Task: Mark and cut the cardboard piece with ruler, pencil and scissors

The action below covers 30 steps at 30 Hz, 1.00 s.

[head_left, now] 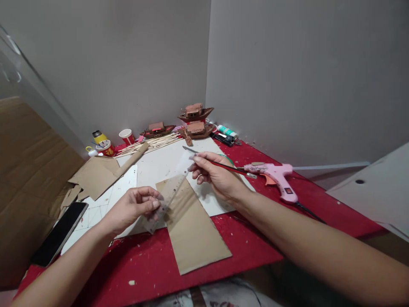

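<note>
A clear plastic ruler (pixel 174 187) is held up at a slant above a brown cardboard piece (pixel 200 234). My left hand (pixel 143 204) pinches its lower end between thumb and fingers. At the upper end, my right hand (pixel 212 172) has its fingertips closed on the ruler and also holds a thin dark pointed tool (pixel 191 149), whose tip points left. The cardboard lies across white sheets (pixel 217 204) and the red table covering.
A pink glue gun (pixel 279 177) lies on the red table (pixel 255 251) at right. Model boats (pixel 195 111), sticks (pixel 159 143), paper cups (pixel 127 136) and a bottle (pixel 99 136) stand at the back. A phone (pixel 60 232) and cardboard scraps (pixel 96 175) are at left.
</note>
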### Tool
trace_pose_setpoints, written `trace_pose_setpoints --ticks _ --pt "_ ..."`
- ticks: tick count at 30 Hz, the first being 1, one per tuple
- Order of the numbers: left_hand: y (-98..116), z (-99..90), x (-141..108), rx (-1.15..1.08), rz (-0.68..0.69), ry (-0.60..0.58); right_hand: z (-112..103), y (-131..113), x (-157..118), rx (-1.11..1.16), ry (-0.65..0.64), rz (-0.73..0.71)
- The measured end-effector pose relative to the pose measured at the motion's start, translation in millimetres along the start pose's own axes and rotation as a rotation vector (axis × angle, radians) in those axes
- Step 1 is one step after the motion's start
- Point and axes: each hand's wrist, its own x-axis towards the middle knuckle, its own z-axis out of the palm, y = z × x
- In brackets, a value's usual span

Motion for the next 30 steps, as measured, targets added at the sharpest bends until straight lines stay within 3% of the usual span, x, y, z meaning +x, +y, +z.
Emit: trace_pose_setpoints --ticks 6,8,11,14,18,21,25,30 --pt "4.4 15.8 4.7 0.140 -0.013 -0.027 8.9 -3.0 -13.2 -0.093 -0.119 0.217" --pt "6.8 18.0 12.9 0.248 0.021 -0.020 7.0 -10.9 -19.8 -0.110 -0.120 0.228" --pt "7.4 7.2 31.0 0.429 0.107 0.098 -8.6 -26.6 -33.0 -0.076 -0.029 0.238" --pt "1.6 -12.5 51.8 0.618 0.147 0.253 -34.0 -35.4 -56.3 0.013 0.062 0.389" --pt "-9.3 -26.4 71.8 0.773 0.121 0.254 -58.3 -29.1 -100.8 0.092 0.157 0.601" --pt "-12.1 -24.7 77.4 0.846 0.108 0.226 -59.2 -20.3 -128.3 0.221 0.223 0.701" --pt "-10.9 -20.4 76.0 0.890 0.097 0.203 -50.0 -10.6 -140.9 0.347 0.226 0.710" --pt "-11.7 -25.4 63.4 0.888 0.098 0.279 -44.9 -2.1 -128.7 0.333 0.220 0.626"
